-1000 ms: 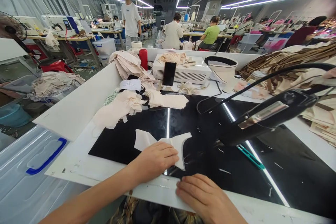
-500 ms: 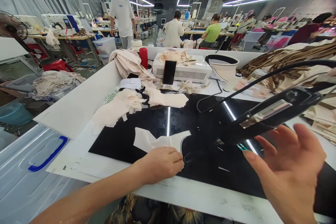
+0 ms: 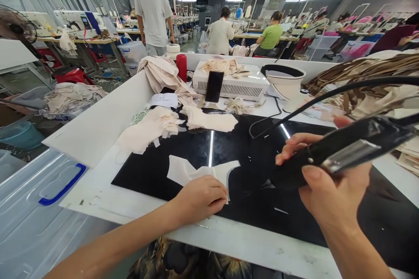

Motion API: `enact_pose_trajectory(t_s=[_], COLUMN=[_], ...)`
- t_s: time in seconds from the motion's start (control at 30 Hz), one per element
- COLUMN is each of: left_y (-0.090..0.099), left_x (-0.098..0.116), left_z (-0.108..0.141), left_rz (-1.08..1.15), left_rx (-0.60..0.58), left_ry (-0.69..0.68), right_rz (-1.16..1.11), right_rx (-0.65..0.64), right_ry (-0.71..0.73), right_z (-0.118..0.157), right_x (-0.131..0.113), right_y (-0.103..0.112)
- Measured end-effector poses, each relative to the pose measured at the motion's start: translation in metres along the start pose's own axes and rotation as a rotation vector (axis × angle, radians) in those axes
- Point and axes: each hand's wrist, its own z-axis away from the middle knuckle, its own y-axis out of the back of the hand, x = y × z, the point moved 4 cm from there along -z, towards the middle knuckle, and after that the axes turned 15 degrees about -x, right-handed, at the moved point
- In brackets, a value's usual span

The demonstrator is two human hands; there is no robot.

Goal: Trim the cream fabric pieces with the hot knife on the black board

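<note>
A cream-white cut fabric piece [image 3: 185,173] lies on the black board [image 3: 144,173], close to its front edge. My left hand [image 3: 201,196] rests over its lower right part, fingers closed in a pinch on the fabric edge; the fingertips are partly hidden. My right hand [image 3: 337,187] is wrapped around a black corded hand tool [image 3: 353,144] with a silver plate on its side. Thumb and fingers lie on either side of its body. The tool is tilted over the right of the board, its front end dark and hard to make out.
Stacks of cream fabric pieces [image 3: 147,128] lie behind the board. A phone [image 3: 214,86] leans on a white vented box [image 3: 232,83]. Brown-edged fabric [image 3: 363,80] is heaped at right. A clear lidded bin [image 3: 29,213] stands at left. A person [image 3: 153,13] stands beyond the table.
My right hand was open below the tool and has closed around it. The tool has shifted slightly. My left hand stays on the fabric. The standing person has come nearer.
</note>
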Motion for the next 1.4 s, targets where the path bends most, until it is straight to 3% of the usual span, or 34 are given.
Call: enact_pose_trajectory(t_s=[0.17,0.37,0.6,1.07,1.4], left_y=[0.001,0.003,0.003,0.003,0.002], left_x=[0.000,0.002,0.003,0.005,0.009], left_z=[-0.001,-0.001,-0.002,-0.003,-0.011], left_rz=[0.055,0.056,0.052,0.022,-0.177], left_rx=[0.000,0.000,-0.024,-0.075,-0.095], left_ry=[0.011,0.002,0.011,0.023,0.094], right_rz=[-0.179,-0.249,-0.168,-0.212,-0.154], right_rx=[-0.094,0.043,0.097,0.083,0.077], right_ry=[-0.028,0.074,0.065,0.054,0.036], right_z=[0.024,0.033,0.032,0.035,0.038], right_x=[-0.005,-0.012,-0.002,-0.003,-0.004], right_y=[-0.036,-0.062,-0.069,-0.074,-0.073])
